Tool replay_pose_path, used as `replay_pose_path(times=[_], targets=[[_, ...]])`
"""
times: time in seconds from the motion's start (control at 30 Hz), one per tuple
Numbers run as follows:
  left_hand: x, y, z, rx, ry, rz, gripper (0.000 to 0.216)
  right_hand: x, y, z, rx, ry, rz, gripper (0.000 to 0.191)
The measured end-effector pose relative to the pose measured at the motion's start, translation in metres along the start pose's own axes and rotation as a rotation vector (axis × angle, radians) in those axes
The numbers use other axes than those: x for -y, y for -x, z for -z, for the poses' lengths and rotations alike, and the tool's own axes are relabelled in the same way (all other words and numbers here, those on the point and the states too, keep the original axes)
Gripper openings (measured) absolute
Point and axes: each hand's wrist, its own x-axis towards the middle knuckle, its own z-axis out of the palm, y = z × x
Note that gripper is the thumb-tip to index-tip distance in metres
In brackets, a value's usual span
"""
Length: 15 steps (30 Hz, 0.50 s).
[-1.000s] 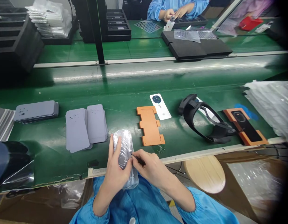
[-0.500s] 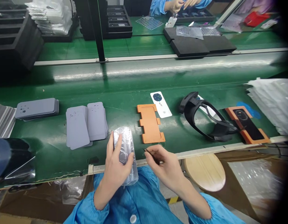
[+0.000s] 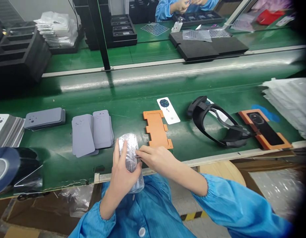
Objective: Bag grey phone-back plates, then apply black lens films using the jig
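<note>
A clear, shiny plastic pack (image 3: 131, 145), shaped like a phone, overhangs the bench's front edge. My left hand (image 3: 123, 173) grips it, fingers along its top face and thumb on its right side. Pinched in my right hand (image 3: 159, 159) is a thin dark tool (image 3: 137, 156), its tip at the right side of the pack; my fingers hide most of it. Just beyond my right hand lies an orange tray-like fixture (image 3: 157, 129). Behind that is a white phone-shaped card (image 3: 172, 115) with a dark round camera print.
Grey phone-shaped sheets (image 3: 83, 138) are stacked to the left, near a large tape roll (image 3: 4, 170). At right lie a black head strap (image 3: 204, 124), a second orange fixture (image 3: 283, 142) with a dark phone-shaped panel, and plastic bags (image 3: 291, 99). Across the divider, a co-worker's hands (image 3: 182, 6) work.
My right hand has moved left and up with the dark tool, from beside the pack to its right side. The left hand still grips the pack. The view has shifted slightly.
</note>
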Motion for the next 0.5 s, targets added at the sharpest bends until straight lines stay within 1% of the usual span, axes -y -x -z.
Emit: replay_pose_path(times=[0.13,0.3,0.4,0.47,0.5], targets=[[0.002,-0.001,-0.001,0.006,0.046,-0.002,0.091,0.003,-0.009,0.013,0.139,0.154,0.114,0.014],[0.002,-0.001,0.000,0.035,0.103,-0.014,0.098,0.014,-0.024,0.019,0.270,0.266,0.186,0.019],[0.003,-0.002,-0.001,0.024,0.103,-0.026,0.101,0.014,-0.033,0.019,0.337,0.266,0.208,0.017],[0.003,-0.001,-0.002,0.017,0.079,-0.022,0.100,0.008,-0.038,0.019,0.369,0.255,0.195,0.015],[0.003,0.000,-0.002,0.017,0.066,-0.018,0.099,0.002,-0.041,0.020,0.363,0.255,0.171,0.014]])
